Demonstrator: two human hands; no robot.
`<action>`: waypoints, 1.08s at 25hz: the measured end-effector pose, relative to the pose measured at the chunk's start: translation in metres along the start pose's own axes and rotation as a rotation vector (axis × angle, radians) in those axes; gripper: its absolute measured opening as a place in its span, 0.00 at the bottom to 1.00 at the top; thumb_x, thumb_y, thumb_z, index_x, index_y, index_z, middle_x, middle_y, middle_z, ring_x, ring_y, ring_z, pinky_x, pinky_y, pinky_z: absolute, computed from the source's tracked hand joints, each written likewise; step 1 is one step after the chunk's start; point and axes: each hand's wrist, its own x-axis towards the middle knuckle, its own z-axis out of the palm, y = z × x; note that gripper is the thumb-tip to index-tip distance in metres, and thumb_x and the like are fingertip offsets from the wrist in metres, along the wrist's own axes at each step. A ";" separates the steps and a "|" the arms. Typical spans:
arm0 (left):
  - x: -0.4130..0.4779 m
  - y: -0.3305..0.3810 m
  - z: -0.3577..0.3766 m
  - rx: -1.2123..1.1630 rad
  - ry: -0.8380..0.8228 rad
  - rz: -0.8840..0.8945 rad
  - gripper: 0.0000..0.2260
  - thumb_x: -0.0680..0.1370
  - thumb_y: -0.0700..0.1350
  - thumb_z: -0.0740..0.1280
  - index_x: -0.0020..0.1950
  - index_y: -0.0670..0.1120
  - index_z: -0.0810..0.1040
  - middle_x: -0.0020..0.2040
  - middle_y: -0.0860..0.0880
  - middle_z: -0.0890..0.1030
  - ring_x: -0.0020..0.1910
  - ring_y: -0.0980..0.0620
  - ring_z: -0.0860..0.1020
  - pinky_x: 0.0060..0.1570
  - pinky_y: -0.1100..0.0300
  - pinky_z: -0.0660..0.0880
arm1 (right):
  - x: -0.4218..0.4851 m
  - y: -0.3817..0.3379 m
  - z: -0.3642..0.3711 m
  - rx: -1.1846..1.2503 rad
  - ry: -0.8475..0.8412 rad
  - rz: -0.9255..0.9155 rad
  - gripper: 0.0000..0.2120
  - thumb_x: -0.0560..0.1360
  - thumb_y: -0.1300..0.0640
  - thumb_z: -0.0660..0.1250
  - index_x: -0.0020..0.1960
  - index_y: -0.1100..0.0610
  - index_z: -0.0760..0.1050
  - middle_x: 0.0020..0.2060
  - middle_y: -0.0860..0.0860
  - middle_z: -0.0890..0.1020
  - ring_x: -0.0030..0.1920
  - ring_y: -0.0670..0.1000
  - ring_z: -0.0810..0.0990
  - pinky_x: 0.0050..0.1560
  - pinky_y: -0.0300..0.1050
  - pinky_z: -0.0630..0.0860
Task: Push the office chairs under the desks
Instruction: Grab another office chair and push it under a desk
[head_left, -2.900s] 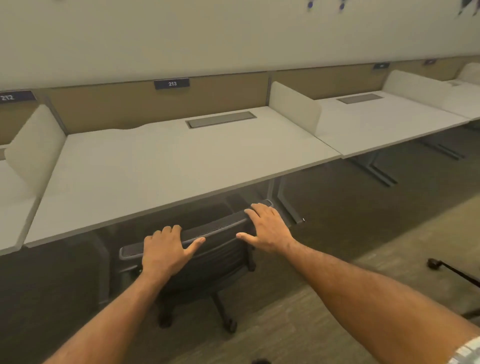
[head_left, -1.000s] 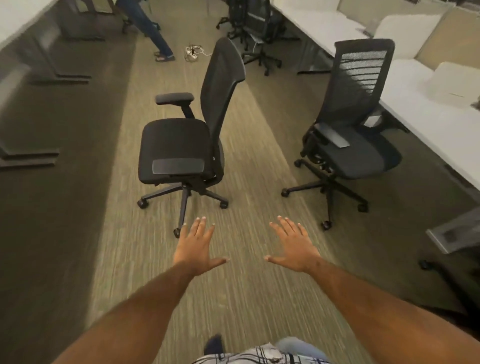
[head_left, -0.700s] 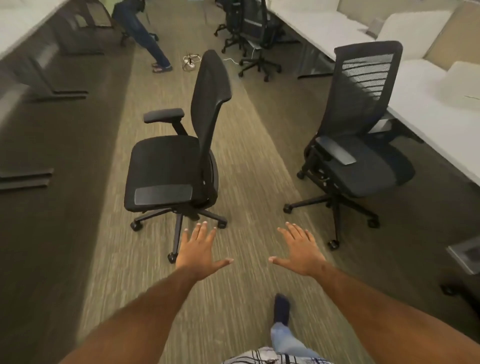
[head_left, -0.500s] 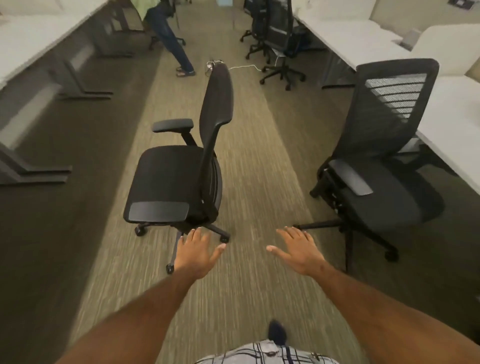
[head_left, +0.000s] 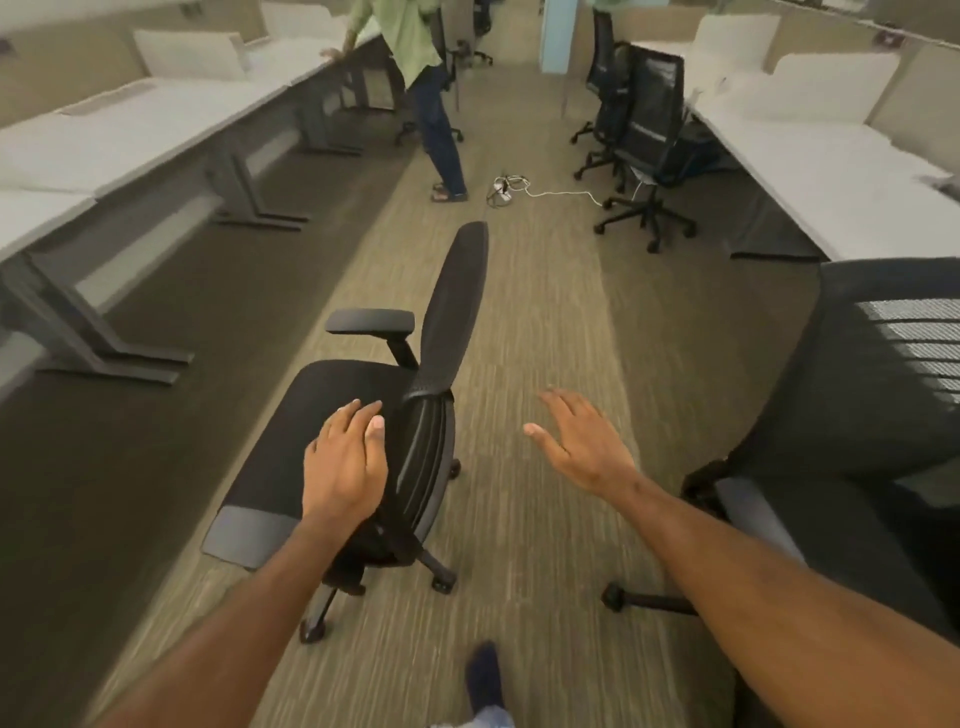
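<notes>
Since the earlier frame both hands have closed on the aisle chair (head_left: 363, 415): the left hand (head_left: 345, 465) hovers over its seat, grip released, and the right hand (head_left: 582, 447) is spread empty beside the backrest. Approach step; next, take the backrest, just ahead of the grips, and roll the chair under the counter (head_left: 104, 150) far left.
</notes>
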 end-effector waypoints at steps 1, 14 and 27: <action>0.024 0.012 0.004 -0.015 0.014 0.027 0.30 0.83 0.58 0.44 0.76 0.49 0.73 0.77 0.46 0.70 0.78 0.46 0.64 0.77 0.41 0.60 | 0.024 0.006 -0.009 -0.001 0.021 -0.016 0.32 0.84 0.39 0.54 0.81 0.57 0.60 0.80 0.56 0.64 0.79 0.56 0.60 0.79 0.56 0.57; 0.156 0.121 0.043 0.044 -0.273 -0.120 0.37 0.81 0.68 0.56 0.83 0.49 0.53 0.81 0.49 0.62 0.77 0.48 0.65 0.73 0.43 0.68 | 0.305 0.034 -0.082 -0.019 -0.012 -0.420 0.36 0.81 0.34 0.55 0.81 0.55 0.61 0.80 0.56 0.63 0.80 0.55 0.59 0.79 0.58 0.56; 0.143 0.147 0.077 0.430 -0.065 -0.761 0.47 0.55 0.89 0.39 0.51 0.58 0.72 0.45 0.56 0.80 0.46 0.52 0.80 0.37 0.52 0.69 | 0.434 0.015 -0.070 -0.362 -0.459 -1.253 0.44 0.68 0.16 0.52 0.66 0.48 0.77 0.59 0.43 0.81 0.60 0.46 0.77 0.67 0.48 0.68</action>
